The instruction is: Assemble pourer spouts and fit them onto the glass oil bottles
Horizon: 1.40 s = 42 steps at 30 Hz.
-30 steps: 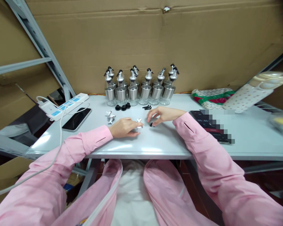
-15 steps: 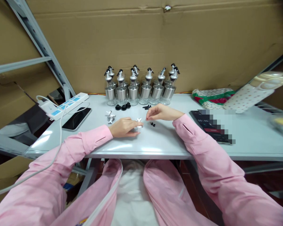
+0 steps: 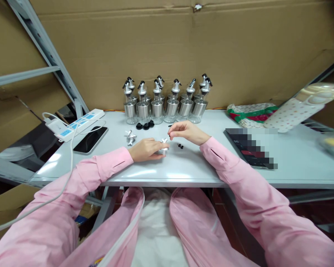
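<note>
My left hand (image 3: 148, 150) rests low over the table, its fingers closed on a silver pourer spout (image 3: 164, 141) that stands upright with its forked top showing. Pinched between thumb and forefinger of my right hand (image 3: 187, 132) is a small black part (image 3: 169, 137), just above and to the right of the spout. A few tiny black plugs (image 3: 180, 146) lie on the table below that hand. To the left are more silver spouts (image 3: 131, 138) in a small heap. Several black rubber stoppers (image 3: 146, 126) lie behind my left hand. Slim black levers are mostly hidden behind my right hand.
Several glass and steel oil bottles (image 3: 157, 108) with lever spouts stand along the cardboard wall. A power strip (image 3: 80, 125) and a phone (image 3: 91, 140) lie at left. On the right are a dark, partly blurred device (image 3: 243, 146), a colourful bag (image 3: 250, 115) and a dotted container (image 3: 292, 113).
My right hand has moved left and slightly up toward the silver spout, and the black part in its pinch now shows. My left hand has barely moved.
</note>
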Motion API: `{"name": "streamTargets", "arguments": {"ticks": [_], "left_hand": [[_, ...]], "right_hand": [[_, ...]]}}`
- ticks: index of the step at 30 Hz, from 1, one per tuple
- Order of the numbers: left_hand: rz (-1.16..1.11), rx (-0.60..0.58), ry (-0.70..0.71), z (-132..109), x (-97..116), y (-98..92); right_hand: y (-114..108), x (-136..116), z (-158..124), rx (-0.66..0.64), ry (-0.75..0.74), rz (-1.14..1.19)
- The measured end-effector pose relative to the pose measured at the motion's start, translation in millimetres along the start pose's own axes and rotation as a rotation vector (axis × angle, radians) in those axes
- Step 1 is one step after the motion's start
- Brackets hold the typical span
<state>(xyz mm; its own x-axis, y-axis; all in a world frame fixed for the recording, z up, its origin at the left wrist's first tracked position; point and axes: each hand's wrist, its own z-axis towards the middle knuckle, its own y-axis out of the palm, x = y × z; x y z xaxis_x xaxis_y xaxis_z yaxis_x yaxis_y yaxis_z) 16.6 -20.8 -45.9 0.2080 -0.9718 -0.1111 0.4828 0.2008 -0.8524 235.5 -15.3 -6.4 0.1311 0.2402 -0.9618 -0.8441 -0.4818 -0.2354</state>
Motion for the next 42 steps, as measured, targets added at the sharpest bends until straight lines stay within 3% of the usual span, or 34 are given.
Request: {"name": "streamTargets", "arguments": {"ticks": [5,18,32,42], "left_hand": [[0.004,0.041,0.021,1,1,-1.0],[-0.006,0.019,0.047,0,1,-1.8],[-0.077,-0.037,-0.011,-3,-1,-1.2],[-0.018,-0.049,0.043,0,1,-4.6]], "right_hand": [[8,-2,0,-0.011,0.019,0.04],[16,3,1,-0.029,0.024,0.107],[7,11,-3,-0.333,0.148,0.436],[11,11,-3,-0.373,0.144,0.489]]}}
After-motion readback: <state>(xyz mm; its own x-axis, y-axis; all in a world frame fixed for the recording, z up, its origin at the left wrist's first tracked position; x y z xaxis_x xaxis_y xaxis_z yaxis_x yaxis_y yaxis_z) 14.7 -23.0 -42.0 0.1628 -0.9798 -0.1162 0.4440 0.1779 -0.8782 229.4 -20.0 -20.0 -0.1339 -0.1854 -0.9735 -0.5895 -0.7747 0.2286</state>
